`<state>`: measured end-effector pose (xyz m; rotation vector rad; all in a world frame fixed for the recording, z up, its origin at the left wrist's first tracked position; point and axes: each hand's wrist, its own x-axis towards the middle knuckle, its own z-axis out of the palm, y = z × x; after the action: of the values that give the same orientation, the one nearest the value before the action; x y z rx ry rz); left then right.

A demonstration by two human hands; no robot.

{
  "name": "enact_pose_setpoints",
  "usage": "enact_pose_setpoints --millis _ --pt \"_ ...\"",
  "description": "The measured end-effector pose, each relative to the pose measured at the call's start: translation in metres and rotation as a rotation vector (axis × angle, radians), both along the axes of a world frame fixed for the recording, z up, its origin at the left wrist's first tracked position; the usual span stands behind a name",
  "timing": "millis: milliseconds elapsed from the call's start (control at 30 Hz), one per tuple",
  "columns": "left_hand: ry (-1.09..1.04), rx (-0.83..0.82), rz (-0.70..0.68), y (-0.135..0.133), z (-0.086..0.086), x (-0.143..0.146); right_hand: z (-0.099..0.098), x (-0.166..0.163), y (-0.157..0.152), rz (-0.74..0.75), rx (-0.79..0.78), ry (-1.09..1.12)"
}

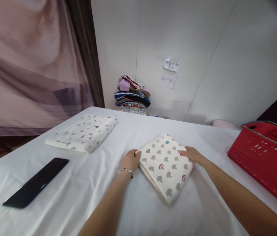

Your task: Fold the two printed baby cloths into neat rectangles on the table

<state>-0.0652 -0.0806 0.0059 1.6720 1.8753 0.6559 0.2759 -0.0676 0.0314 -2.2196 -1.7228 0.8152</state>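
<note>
Currently the folded mushroom-print cloth [165, 167] lies flat on the white-covered table [99, 203], directly in front of the person and set at an angle to the near edge. The left hand [130, 160] sits against the cloth's left corner with its fingers curled. Whether they pinch the layers cannot be told. The right hand [191, 154] rests spread and flat on the cloth's right corner, clamping nothing.

Risks, as judged from this position:
- Layer slip. The stacked edges show along the cloth's near-left side. Uneven pressure from the two hands can shift the upper layers and spoil the alignment.
- Cover drag. The table cover is loose and wrinkled around the cloth. A sideways push can bunch it and carry the cloth with it.
- Snagging. A bracelet [128, 170] on the left wrist sits just beside the cloth's edge and may catch a thread.

Surroundings, all referenced to the mushroom-print cloth:
- Far left: a second folded cloth [83, 132] with a small print.
- Near left, well apart: a flat black object [36, 186].
- Right: a red basket [263, 157].
- Behind: a pile of clothes [132, 95] against the white wall, with two paper notes [171, 65] above and right of the pile.
- Far left, beyond the table: a pink curtain [30, 65].
</note>
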Motion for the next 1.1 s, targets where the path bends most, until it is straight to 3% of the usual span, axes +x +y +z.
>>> enact_pose_setpoints --millis 133,233,333,467,633,933,1100 --pt "-0.124 -0.156 -0.105 -0.01 0.003 0.013 0.025 0.012 0.027 0.02 0.192 -0.25" --pt "-0.158 -0.187 -0.226 -0.025 0.002 0.033 0.037 0.014 0.045 0.071 0.309 -0.425" --pt "-0.135 -0.181 -0.224 -0.035 0.0 0.047 0.031 -0.008 0.048 0.136 0.37 -0.471" --pt "-0.142 -0.172 -0.215 -0.035 -0.004 0.048 0.003 -0.057 0.029 0.286 0.449 -0.399" --pt "-0.147 -0.167 -0.223 -0.034 -0.003 0.047 -0.018 -0.094 0.003 0.413 0.342 -0.333" --pt "-0.208 -0.169 -0.241 -0.039 -0.003 0.051 -0.016 -0.096 -0.013 0.43 0.245 -0.332" --pt "-0.249 -0.222 -0.262 -0.043 -0.004 0.053 -0.012 -0.099 -0.003 0.457 0.279 -0.315"
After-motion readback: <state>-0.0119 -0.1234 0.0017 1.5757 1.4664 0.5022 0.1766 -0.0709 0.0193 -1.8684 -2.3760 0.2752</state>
